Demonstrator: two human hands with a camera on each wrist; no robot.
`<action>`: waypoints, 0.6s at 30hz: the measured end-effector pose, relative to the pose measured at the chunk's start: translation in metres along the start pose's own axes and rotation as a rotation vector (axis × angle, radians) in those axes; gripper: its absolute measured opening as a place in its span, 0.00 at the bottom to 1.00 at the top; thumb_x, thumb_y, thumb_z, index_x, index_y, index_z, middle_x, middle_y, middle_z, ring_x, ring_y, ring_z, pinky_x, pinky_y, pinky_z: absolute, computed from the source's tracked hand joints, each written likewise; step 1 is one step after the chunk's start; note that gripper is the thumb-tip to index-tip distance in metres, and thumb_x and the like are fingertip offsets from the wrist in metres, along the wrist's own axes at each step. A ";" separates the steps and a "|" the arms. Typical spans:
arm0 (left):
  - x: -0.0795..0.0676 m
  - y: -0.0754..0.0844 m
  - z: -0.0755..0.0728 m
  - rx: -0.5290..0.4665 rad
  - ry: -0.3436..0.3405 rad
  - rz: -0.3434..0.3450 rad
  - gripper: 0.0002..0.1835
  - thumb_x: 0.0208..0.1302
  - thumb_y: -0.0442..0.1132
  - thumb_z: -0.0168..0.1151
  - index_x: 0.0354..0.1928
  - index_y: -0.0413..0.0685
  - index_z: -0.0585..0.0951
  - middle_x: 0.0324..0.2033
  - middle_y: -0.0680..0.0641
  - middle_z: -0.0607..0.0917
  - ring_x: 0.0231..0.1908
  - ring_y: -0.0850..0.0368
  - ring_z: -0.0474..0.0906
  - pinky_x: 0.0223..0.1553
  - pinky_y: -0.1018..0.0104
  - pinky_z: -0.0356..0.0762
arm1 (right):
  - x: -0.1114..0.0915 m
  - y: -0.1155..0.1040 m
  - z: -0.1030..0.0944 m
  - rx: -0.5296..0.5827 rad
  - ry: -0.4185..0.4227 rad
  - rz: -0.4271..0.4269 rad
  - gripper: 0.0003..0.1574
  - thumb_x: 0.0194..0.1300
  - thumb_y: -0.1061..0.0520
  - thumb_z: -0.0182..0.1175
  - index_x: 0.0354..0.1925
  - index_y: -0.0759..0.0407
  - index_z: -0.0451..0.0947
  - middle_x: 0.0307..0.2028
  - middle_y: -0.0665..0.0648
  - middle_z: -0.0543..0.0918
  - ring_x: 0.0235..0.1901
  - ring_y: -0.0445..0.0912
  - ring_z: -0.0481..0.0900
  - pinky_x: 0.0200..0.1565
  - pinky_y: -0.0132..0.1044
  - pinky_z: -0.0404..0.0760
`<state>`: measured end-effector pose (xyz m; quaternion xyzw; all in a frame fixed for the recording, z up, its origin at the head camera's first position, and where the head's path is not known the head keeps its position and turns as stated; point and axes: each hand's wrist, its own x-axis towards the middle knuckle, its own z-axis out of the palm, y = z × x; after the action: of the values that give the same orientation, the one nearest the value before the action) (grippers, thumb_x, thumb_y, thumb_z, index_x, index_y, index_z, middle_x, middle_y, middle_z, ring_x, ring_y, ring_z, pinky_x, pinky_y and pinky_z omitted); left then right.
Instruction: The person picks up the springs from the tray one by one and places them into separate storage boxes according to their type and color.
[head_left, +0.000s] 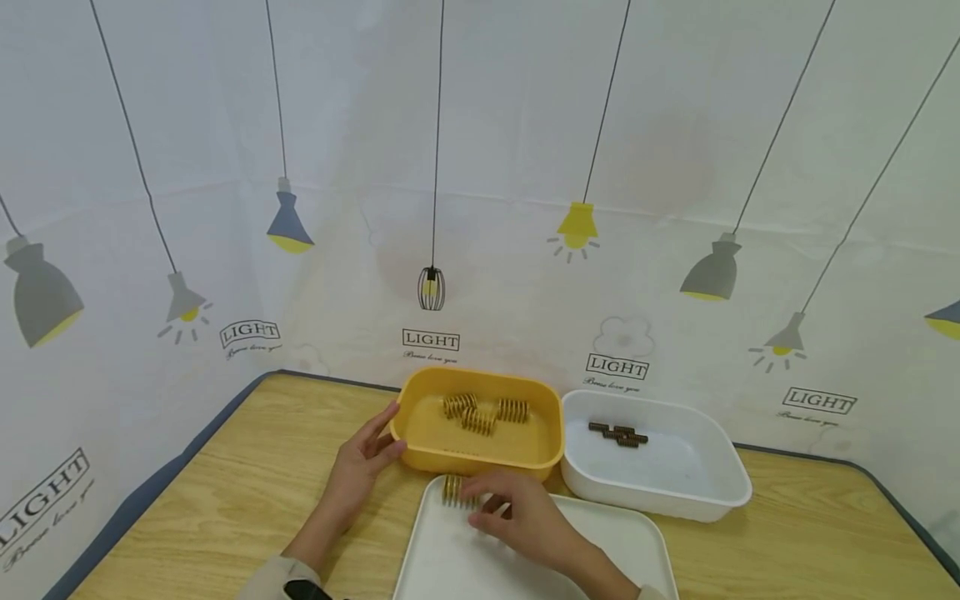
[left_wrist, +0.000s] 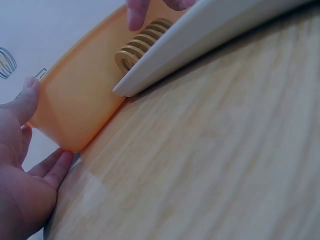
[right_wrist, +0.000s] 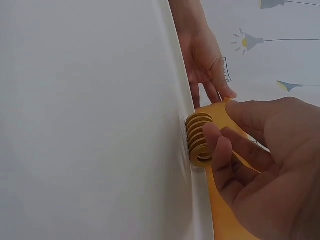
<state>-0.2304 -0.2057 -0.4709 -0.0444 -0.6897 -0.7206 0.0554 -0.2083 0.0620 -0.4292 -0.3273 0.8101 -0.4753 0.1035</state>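
Observation:
At the left end of a yellow bin (head_left: 480, 460), my left hand (head_left: 356, 468) holds the wall, thumb toward the front and fingers round the side. A thick yellow coil spring (head_left: 452, 491) lies on its side at the far left corner of a white tray (head_left: 600, 521). Just right of that spring is my right hand (head_left: 528, 518), fingers loosely bent. In the right wrist view its fingertips overlap the spring (right_wrist: 198, 137), but the thumb stands apart; contact is unclear. Several similar springs (head_left: 477, 422) lie inside the yellow bin.
A white bin (head_left: 690, 454) stands right of the yellow one, holding several small dark springs (head_left: 626, 436). Everything sits on a wood-grain table (head_left: 817, 533). Behind it hangs a white curtain (head_left: 510, 167) printed with lamps.

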 end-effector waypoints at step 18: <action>-0.001 0.003 0.001 0.007 0.006 -0.008 0.32 0.65 0.37 0.62 0.70 0.53 0.66 0.69 0.52 0.64 0.63 0.45 0.66 0.54 0.72 0.72 | 0.000 0.004 0.007 -0.003 0.025 0.010 0.18 0.59 0.62 0.67 0.49 0.52 0.82 0.49 0.49 0.80 0.32 0.39 0.80 0.34 0.31 0.82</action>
<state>-0.2291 -0.2044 -0.4682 -0.0394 -0.6921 -0.7186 0.0547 -0.2066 0.0588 -0.4362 -0.3172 0.8136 -0.4778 0.0953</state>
